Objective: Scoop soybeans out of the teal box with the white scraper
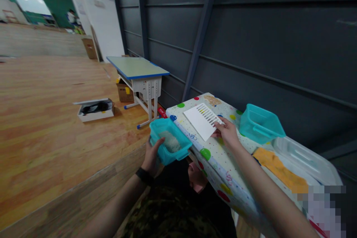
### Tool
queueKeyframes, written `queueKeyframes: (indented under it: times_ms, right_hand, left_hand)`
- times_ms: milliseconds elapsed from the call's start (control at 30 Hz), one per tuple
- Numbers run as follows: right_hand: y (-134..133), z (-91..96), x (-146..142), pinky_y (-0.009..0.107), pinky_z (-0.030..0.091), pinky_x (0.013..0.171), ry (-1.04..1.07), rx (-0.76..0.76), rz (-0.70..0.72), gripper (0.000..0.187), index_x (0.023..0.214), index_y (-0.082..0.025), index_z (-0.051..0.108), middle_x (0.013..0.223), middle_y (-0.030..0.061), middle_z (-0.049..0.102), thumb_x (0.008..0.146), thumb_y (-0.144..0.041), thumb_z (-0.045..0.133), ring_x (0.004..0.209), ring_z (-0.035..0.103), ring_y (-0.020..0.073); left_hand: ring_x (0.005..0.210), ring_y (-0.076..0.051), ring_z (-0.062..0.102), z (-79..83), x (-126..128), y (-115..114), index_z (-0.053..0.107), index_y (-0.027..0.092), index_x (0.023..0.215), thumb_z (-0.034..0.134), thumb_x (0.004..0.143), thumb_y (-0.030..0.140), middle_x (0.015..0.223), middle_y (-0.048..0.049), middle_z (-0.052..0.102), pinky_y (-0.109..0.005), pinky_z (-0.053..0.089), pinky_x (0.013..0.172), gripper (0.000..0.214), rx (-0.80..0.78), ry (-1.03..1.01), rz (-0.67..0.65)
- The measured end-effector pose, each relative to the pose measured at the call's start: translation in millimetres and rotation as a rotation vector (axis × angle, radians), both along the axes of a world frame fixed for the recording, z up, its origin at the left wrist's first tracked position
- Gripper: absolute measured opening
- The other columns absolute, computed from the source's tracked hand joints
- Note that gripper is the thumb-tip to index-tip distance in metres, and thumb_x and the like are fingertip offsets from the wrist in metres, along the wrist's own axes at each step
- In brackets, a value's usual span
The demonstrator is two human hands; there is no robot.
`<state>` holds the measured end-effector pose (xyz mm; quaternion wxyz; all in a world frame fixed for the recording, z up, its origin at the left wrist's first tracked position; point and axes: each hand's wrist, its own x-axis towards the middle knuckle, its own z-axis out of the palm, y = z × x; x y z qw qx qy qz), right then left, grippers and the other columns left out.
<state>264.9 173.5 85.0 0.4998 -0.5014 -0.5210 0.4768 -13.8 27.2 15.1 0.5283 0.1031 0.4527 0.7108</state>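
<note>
My left hand (151, 153) grips a turquoise plastic tub (178, 155) by its left side, off the table's front edge. Loose whitish, rice-like grains (170, 140) lie in the bottom of this tub. My right hand (228, 131) is closed on the right corner of a white card (196, 119), which lies on or just above the tabletop; I cannot tell which. A row of short dark and yellowish bars runs along the card's far side. Just beyond the card, a patch of tan bits (212, 100) is on the dotted tablecloth (205, 153).
To the right are a second turquoise tub (260, 123), a clear plastic lid (309, 156) and an orange cloth (281, 167). A dark panelled wall (264, 44) runs behind. On the left stand a school desk (136, 67) and an open white box (96, 109) on the floor.
</note>
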Motion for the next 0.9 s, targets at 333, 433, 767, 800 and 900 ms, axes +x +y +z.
queueKeyframes:
  times_ms: [333, 433, 767, 800, 900]
  right_hand:
    - [45, 15.7, -53, 0.029, 0.066, 0.05, -0.122, -0.113, -0.057, 0.042, 0.13, -0.017, 0.079, 0.073, -0.0018, 0.076, 0.089, -0.012, 0.075, 0.054, 0.072, 0.018]
    - [35, 13.0, -57, 0.029, 0.067, 0.05, -0.106, -0.122, 0.059, 0.041, 0.128, -0.016, 0.081, 0.074, -0.0012, 0.076, 0.087, -0.01, 0.077, 0.054, 0.072, 0.0182]
    - [27, 11.3, -55, 0.032, 0.069, 0.053, -0.065, -0.037, -0.008, 0.047, 0.134, -0.016, 0.079, 0.074, -0.0002, 0.077, 0.088, -0.02, 0.084, 0.054, 0.072, 0.0187]
    - [29, 11.9, -56, 0.031, 0.068, 0.051, -0.077, -0.033, -0.042, 0.046, 0.134, -0.016, 0.079, 0.074, -0.0005, 0.076, 0.089, -0.019, 0.082, 0.054, 0.072, 0.0186]
    - [30, 14.1, -61, 0.029, 0.065, 0.048, -0.114, -0.045, -0.028, 0.042, 0.131, -0.016, 0.079, 0.074, -0.0002, 0.076, 0.089, -0.017, 0.078, 0.053, 0.072, 0.0185]
  left_hand:
    - [0.143, -0.032, 0.075, 5.2, -11, 6, 0.061, 0.031, 0.154, 0.098, 0.088, 0.03, 0.161, -0.0116, 0.075, -0.044, 0.069, 0.113, 0.075, 0.027, 0.032, 0.018]
    - [0.145, -0.032, 0.074, 3.0, -15, 8, 0.058, 0.032, 0.159, 0.096, 0.089, 0.031, 0.163, -0.011, 0.074, -0.044, 0.067, 0.115, 0.079, 0.038, 0.039, 0.026]
    - [0.147, -0.033, 0.072, -1.4, -17, 13, 0.057, 0.03, 0.16, 0.099, 0.085, 0.033, 0.164, -0.0128, 0.072, -0.045, 0.065, 0.118, 0.085, 0.056, 0.051, 0.031]
    - [0.147, -0.033, 0.072, -1.1, -17, 13, 0.058, 0.031, 0.159, 0.099, 0.085, 0.033, 0.163, -0.0125, 0.073, -0.046, 0.065, 0.117, 0.085, 0.056, 0.05, 0.032]
    - [0.146, -0.034, 0.073, 0.5, -16, 13, 0.059, 0.031, 0.157, 0.1, 0.084, 0.032, 0.161, -0.0121, 0.074, -0.046, 0.066, 0.116, 0.083, 0.047, 0.048, 0.041]
